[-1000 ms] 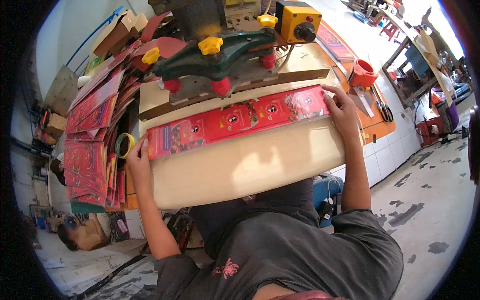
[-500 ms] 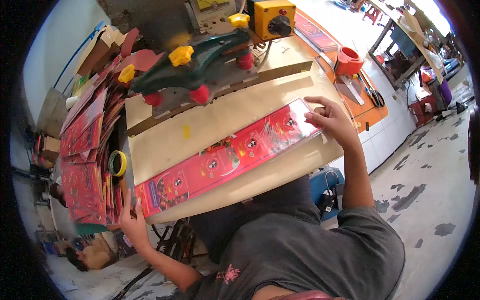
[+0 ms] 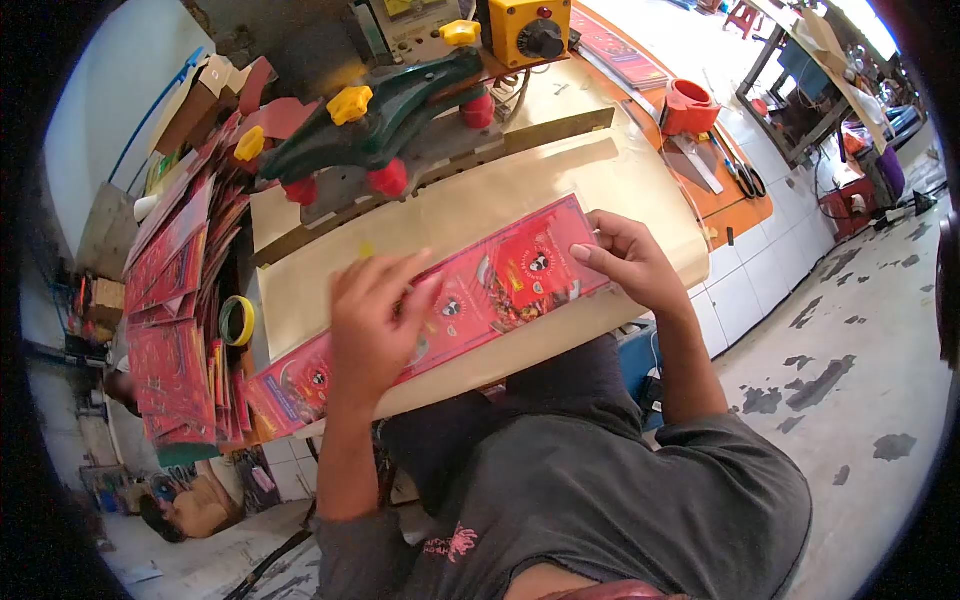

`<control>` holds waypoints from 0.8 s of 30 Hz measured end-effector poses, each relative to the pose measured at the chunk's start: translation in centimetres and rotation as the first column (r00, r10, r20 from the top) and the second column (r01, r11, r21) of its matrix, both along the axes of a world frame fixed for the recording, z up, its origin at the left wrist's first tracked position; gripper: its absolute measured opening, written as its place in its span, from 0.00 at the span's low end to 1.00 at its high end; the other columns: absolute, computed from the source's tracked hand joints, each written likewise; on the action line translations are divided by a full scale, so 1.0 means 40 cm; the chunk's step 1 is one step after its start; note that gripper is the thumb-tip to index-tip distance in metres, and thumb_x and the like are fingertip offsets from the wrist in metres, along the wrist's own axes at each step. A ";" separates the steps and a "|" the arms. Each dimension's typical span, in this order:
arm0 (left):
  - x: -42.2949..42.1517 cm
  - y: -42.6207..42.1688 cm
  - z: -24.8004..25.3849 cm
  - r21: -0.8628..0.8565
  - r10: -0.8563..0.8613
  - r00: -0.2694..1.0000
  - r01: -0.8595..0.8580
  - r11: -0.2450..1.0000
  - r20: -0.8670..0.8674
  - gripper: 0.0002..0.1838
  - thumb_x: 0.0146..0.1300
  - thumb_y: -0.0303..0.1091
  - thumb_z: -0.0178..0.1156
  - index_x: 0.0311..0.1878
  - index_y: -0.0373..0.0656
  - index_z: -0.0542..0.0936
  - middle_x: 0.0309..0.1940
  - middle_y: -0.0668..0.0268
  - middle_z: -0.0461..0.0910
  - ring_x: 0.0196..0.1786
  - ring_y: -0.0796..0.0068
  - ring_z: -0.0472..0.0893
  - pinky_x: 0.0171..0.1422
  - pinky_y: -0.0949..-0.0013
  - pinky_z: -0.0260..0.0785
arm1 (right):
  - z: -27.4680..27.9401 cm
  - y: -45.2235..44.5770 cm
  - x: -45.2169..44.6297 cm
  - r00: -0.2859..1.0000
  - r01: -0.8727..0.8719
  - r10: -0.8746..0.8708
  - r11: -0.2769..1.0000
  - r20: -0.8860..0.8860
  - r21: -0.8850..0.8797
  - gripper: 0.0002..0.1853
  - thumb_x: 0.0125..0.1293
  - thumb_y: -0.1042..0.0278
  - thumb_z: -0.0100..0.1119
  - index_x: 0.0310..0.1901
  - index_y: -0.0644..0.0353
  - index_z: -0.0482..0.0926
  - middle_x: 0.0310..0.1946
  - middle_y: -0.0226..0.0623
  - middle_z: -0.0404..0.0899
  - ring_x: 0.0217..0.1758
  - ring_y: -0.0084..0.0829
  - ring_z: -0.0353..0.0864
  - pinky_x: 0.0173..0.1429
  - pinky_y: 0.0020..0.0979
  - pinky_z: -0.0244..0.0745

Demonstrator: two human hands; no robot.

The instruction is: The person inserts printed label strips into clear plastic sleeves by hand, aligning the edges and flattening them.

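Observation:
A long red printed strip point(image 3: 470, 300) in clear plastic slants over the front of the cream work surface point(image 3: 640, 180). My right hand point(image 3: 630, 262) pinches its right end between thumb and fingers. My left hand point(image 3: 375, 325) is over the strip's left half, blurred by motion, and whether its fingers grip anything is unclear. Behind the strip stands a dark green press bar point(image 3: 420, 105) with yellow knobs and red feet, above a metal edge.
Stacked red printed sheets point(image 3: 170, 330) lie at the left, beside a yellow tape roll point(image 3: 237, 321). At the right are a red tape dispenser point(image 3: 688, 107) and scissors point(image 3: 748, 180). A yellow control box point(image 3: 530, 32) stands behind. Another person point(image 3: 198, 508) is at lower left.
My left hand has left the strip's left end and moved right, over the strip. My right hand has shifted slightly left and down. The strip has moved left with it.

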State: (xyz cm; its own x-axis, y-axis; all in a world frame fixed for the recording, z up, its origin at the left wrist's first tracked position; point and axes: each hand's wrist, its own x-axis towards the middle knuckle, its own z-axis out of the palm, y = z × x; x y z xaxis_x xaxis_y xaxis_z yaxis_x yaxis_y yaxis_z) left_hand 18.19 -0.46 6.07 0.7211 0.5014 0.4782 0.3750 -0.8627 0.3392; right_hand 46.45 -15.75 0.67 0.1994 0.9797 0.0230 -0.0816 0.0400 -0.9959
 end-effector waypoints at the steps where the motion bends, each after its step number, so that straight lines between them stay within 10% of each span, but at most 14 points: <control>1: 0.056 -0.002 0.006 0.022 -0.071 0.997 0.070 0.997 0.018 0.14 0.63 0.34 0.67 0.52 0.43 0.86 0.40 0.62 0.83 0.46 0.61 0.80 0.55 0.60 0.66 | -0.009 0.003 -0.003 1.000 -0.002 0.002 1.000 0.001 0.003 0.17 0.74 0.67 0.62 0.58 0.68 0.77 0.48 0.33 0.85 0.48 0.18 0.83 0.51 0.24 0.79; 10: 0.341 0.047 0.003 -0.030 -0.318 0.947 0.317 0.948 -0.043 0.12 0.64 0.40 0.64 0.43 0.43 0.87 0.39 0.60 0.86 0.46 0.60 0.83 0.57 0.57 0.66 | -0.052 -0.005 0.002 0.994 0.071 -0.072 0.997 0.080 0.019 0.19 0.73 0.67 0.64 0.60 0.68 0.77 0.49 0.33 0.83 0.51 0.20 0.82 0.54 0.27 0.79; 24: 0.386 0.023 -0.008 0.141 -0.243 0.969 0.246 0.959 -0.040 0.07 0.59 0.36 0.65 0.37 0.46 0.85 0.36 0.64 0.85 0.44 0.64 0.82 0.56 0.58 0.63 | -0.060 0.005 0.006 0.997 0.048 -0.048 0.999 0.052 0.005 0.20 0.72 0.63 0.66 0.58 0.68 0.77 0.45 0.31 0.83 0.46 0.17 0.80 0.49 0.24 0.77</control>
